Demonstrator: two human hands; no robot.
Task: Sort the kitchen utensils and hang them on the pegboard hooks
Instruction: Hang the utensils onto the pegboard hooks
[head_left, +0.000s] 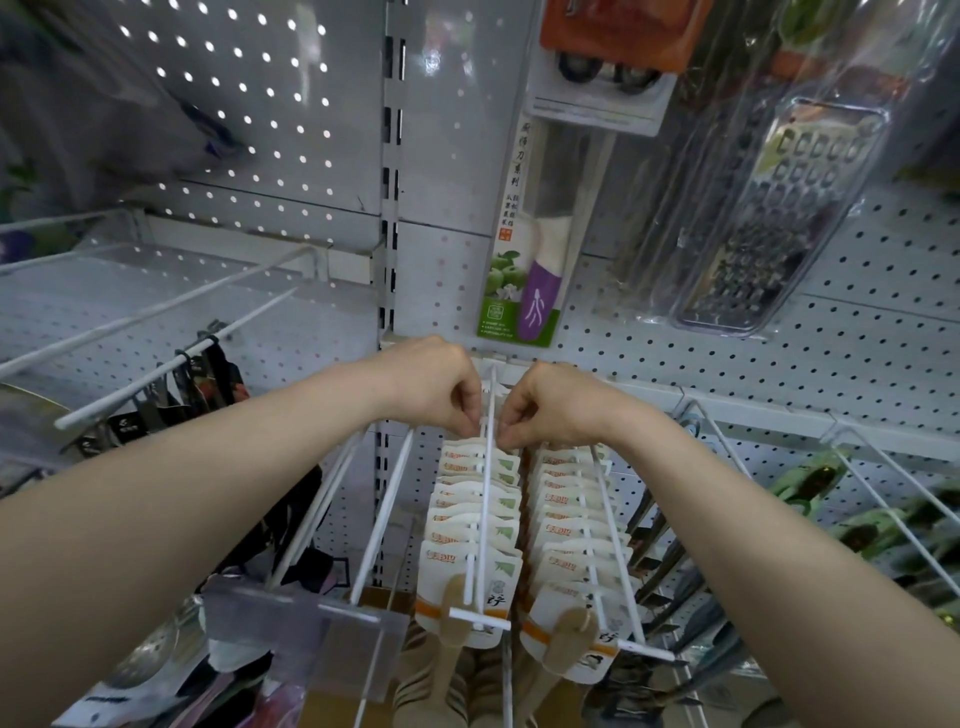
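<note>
Already the sorting looks well advanced on this stretch of pegboard (857, 364); two neighbouring white hooks carry long, tidy rows of carded wooden spoons, one row on the centre hook (485, 499) and one on the hook just to its right (605, 525). Both hands are up at the back end of the centre hook, near the board; the left hand (434, 387) and the right hand (545, 402) sit on either side of the wire, each grip narrow, fingertips pinched on the top edge of the rearmost spoon card (480, 447) — what they hold beyond that card I cannot tell. My reading is that the cards are being pushed back or squared up on the wire, a finishing touch rather than a fresh hanging.

Above, a packaged knife (524, 244) and a boxed grater (779, 218) already hang in place; green items (831, 499) fill hooks far right, dark carded goods (176, 384) sit on a hook at left. Several hooks at upper left (156, 306) stand bare — whether stock is meant for them is not shown; loose packets low at the left (156, 670) suggest some work is left.
</note>
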